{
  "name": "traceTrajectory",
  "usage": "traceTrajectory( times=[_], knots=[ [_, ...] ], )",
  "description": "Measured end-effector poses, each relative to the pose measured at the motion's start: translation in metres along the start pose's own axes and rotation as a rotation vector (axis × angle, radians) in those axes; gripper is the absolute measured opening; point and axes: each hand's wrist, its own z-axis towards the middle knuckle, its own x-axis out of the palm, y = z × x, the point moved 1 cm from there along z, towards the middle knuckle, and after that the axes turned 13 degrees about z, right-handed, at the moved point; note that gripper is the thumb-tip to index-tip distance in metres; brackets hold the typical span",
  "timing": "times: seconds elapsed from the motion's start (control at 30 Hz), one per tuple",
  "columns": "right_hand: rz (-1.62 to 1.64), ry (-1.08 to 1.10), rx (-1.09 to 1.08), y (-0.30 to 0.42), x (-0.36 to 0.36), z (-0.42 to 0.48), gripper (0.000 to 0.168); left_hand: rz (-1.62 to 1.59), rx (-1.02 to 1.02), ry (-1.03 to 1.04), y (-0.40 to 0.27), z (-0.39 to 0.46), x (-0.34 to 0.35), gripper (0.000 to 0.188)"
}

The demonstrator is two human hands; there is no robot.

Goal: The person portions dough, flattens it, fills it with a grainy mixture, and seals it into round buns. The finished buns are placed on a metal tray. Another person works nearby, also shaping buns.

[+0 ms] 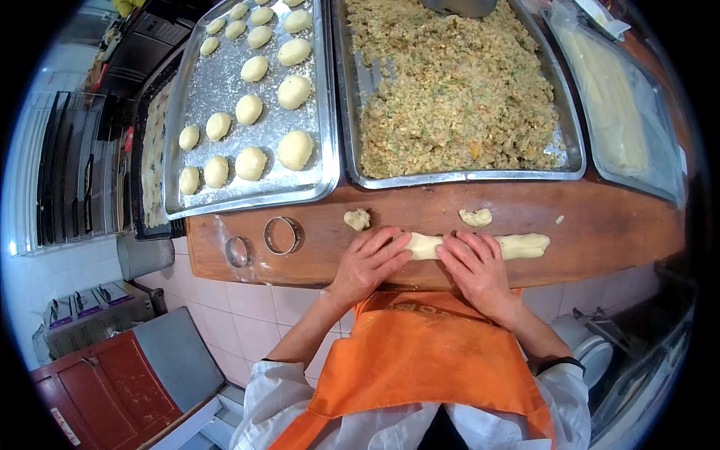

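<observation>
A log of pale dough lies lengthwise along the front of the wooden table. The fingers of my left hand curl over its left end. My right hand grips the dough around its middle, and the right end sticks out past it. Between the hands a short stretch of the log shows. Just beyond my left hand sits a small torn lump of dough. A second dough scrap lies past my right hand, with a tiny crumb to its right.
On the table's left stand two metal ring cutters, a larger one and a smaller one. Behind are a floured metal tray of dough rounds and a tray of crumbly filling. Plastic covers pale dough in another tray at right.
</observation>
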Motion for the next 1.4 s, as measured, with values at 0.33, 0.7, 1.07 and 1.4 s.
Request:
traceTrajectory(
  times=[0.33, 0.7, 1.07, 1.4],
  knots=[
    [0.049, 0.021, -0.017, 0.008, 0.002, 0.001, 0.041, 0.068, -0.110, 0.125, -0.042, -0.006, 0.010, 0.044],
    [0.078, 0.019, -0.015, 0.009, 0.001, 0.009, 0.033, 0.193, -0.531, -0.218, 0.012, -0.003, -0.020, 0.018],
    [0.136, -0.028, 0.009, 0.005, 0.004, 0.008, 0.032, -0.442, -0.559, -0.083, -0.016, 0.017, -0.007, 0.017],
    [0.213, 0.067, 0.222, 0.009, -0.008, 0.027, 0.042, 0.030, -0.488, 0.145, -0.033, 0.022, 0.002, 0.041]
  ],
)
